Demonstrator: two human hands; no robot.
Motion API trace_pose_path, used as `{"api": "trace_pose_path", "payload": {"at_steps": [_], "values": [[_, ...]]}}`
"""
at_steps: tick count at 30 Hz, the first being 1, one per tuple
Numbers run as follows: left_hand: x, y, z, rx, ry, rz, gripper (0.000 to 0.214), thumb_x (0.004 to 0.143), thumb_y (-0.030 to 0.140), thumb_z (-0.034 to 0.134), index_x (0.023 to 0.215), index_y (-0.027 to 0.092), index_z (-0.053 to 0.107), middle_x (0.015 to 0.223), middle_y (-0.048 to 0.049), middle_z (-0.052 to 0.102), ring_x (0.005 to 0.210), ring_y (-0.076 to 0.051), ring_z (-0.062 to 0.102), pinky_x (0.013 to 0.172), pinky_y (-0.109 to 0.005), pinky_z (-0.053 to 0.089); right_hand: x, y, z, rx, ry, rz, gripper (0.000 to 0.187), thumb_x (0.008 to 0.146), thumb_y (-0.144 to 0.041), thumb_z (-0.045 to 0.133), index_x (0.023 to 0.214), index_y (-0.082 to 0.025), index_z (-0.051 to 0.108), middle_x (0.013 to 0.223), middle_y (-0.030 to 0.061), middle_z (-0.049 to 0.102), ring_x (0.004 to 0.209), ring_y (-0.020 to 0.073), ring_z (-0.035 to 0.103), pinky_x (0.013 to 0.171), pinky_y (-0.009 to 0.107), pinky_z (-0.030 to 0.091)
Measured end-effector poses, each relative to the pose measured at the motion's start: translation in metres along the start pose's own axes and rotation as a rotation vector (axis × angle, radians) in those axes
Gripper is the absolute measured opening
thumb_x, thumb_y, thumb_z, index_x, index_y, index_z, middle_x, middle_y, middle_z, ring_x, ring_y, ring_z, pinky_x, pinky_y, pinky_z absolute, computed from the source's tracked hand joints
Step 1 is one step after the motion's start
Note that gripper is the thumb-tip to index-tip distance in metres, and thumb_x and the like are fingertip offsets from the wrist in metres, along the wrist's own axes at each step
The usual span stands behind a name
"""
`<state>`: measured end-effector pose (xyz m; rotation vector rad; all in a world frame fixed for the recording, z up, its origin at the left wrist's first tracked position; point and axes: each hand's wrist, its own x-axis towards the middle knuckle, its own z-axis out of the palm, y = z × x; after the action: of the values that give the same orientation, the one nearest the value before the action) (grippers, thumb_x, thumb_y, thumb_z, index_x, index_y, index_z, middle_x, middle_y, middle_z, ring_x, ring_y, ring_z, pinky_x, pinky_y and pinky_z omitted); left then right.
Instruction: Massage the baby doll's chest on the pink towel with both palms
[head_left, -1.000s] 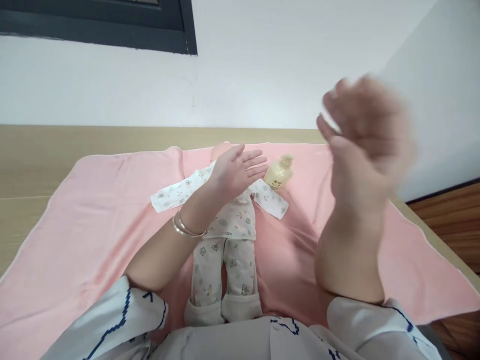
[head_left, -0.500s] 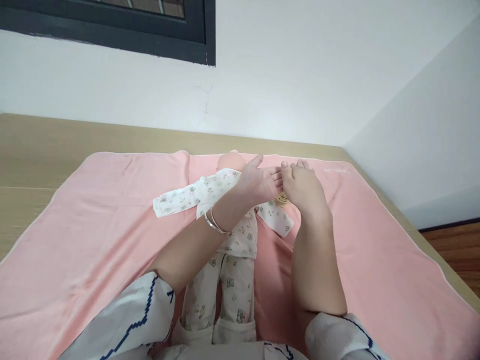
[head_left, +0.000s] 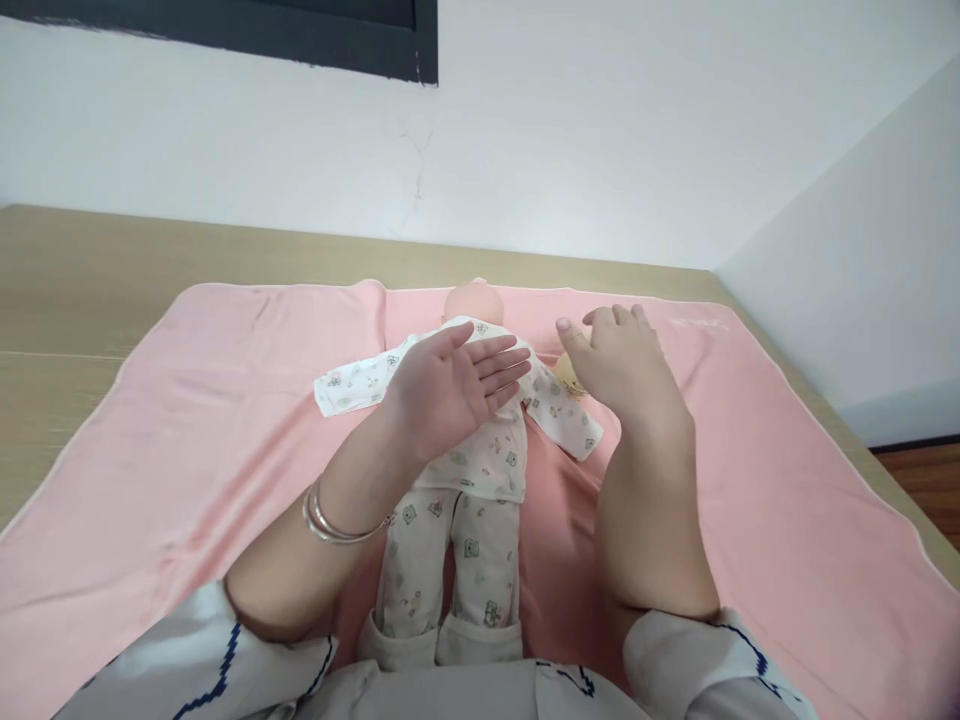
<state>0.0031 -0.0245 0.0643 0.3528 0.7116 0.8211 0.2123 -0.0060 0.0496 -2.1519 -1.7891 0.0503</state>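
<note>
A baby doll (head_left: 491,455) in a white printed top and trousers lies stretched out with its arms spread; its head (head_left: 474,302) points to the far side. Above the doll's chest hangs my left hand (head_left: 457,385), palm up, fingers straight, holding nothing, with silver bangles on the wrist. My right hand (head_left: 626,360) is raised to the right of the doll, back of the hand toward me, fingers apart and no object in it. Beside it, partly hidden by the thumb, is a small round yellowish thing (head_left: 568,377) with dark markings.
A pink cloth (head_left: 217,400) lies under the doll across a light wooden table (head_left: 75,270). Behind the table rises a white wall (head_left: 562,130) with a dark window frame (head_left: 337,50). Another wall (head_left: 885,260) stands at the right.
My hands have moved apart: the left has drawn back to the left and toward me, the right slightly to the right. The view has tilted down a little.
</note>
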Motion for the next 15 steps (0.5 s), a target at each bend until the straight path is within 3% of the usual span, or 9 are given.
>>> {"api": "trace_pose_path", "payload": {"at_steps": [3,6,8,11,13,15], "values": [[-0.021,0.004,0.000,-0.023,-0.010,0.036,0.063,0.104,0.041,0.047,0.160,0.012,0.049,0.157,-0.0207,0.061,0.152,-0.031,0.054,0.131,-0.045,0.038,-0.014,-0.020,-0.011,0.103,0.077,-0.065,0.071,0.108,-0.064,0.027,0.154,-0.015,0.049,0.167,0.0224,0.045,0.164,0.0455,0.025,0.126,0.075,0.030],[-0.042,0.006,0.003,-0.044,-0.112,0.046,0.058,0.107,0.044,0.042,0.157,0.016,0.053,0.157,-0.0155,0.062,0.154,-0.031,0.051,0.133,-0.047,0.035,-0.041,-0.052,-0.009,0.251,0.132,-0.283,0.068,0.110,-0.062,0.021,0.168,-0.027,0.026,0.179,0.0144,0.027,0.169,0.0380,0.018,0.129,0.073,0.030],[-0.056,0.007,0.004,-0.052,-0.202,0.062,0.057,0.109,0.048,0.040,0.157,0.020,0.052,0.158,-0.0104,0.062,0.158,-0.031,0.046,0.135,-0.048,0.033,-0.066,-0.076,-0.001,0.330,0.149,-0.413,0.067,0.111,-0.059,0.021,0.171,-0.029,0.016,0.181,0.0118,0.022,0.171,0.0357,0.009,0.131,0.073,0.027],[-0.070,0.010,0.005,-0.032,-0.251,0.143,0.060,0.110,0.057,0.037,0.160,0.025,0.049,0.159,-0.0036,0.061,0.164,-0.029,0.035,0.136,-0.048,0.028,-0.105,-0.104,0.012,0.396,0.187,-0.560,0.076,0.111,-0.057,0.023,0.172,-0.018,0.003,0.181,0.0173,0.019,0.171,0.0337,-0.005,0.136,0.069,0.015],[-0.071,0.011,0.007,0.011,-0.170,0.248,0.064,0.111,0.061,0.031,0.159,0.023,0.050,0.158,-0.0026,0.063,0.165,-0.027,0.031,0.137,-0.047,0.023,-0.125,-0.113,0.017,0.451,0.179,-0.708,0.083,0.110,-0.056,0.023,0.170,-0.003,0.002,0.179,0.0278,0.015,0.171,0.0362,-0.004,0.138,0.066,0.012],[-0.066,0.008,0.010,0.085,-0.076,0.385,0.065,0.111,0.061,0.025,0.159,0.025,0.051,0.159,-0.0013,0.061,0.168,-0.025,0.025,0.138,-0.046,0.021,-0.138,-0.116,0.019,0.522,0.156,-0.846,0.094,0.108,-0.060,0.030,0.167,0.006,-0.002,0.178,0.0342,0.008,0.170,0.0400,-0.005,0.138,0.066,0.015]]}}
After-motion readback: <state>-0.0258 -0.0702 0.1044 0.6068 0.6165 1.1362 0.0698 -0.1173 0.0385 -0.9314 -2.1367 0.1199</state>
